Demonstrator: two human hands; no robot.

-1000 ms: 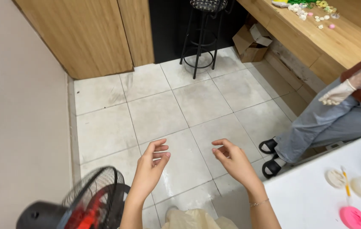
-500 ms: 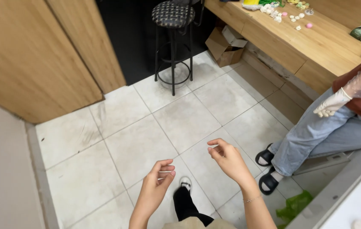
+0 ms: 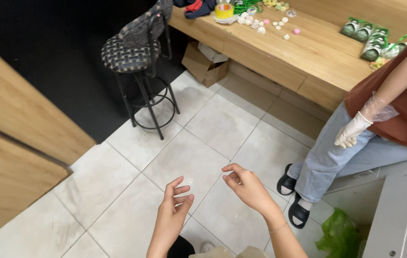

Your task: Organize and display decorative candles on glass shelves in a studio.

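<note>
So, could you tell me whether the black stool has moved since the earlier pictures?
No: the stool still stands just left of the cardboard box; only the camera shifted.

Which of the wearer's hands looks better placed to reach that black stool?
Probably the left hand: it hovers empty over the floor tiles, on the stool's side. The right hand, also empty, is nearer the seated person's gloved hand. Neither is close.
</note>
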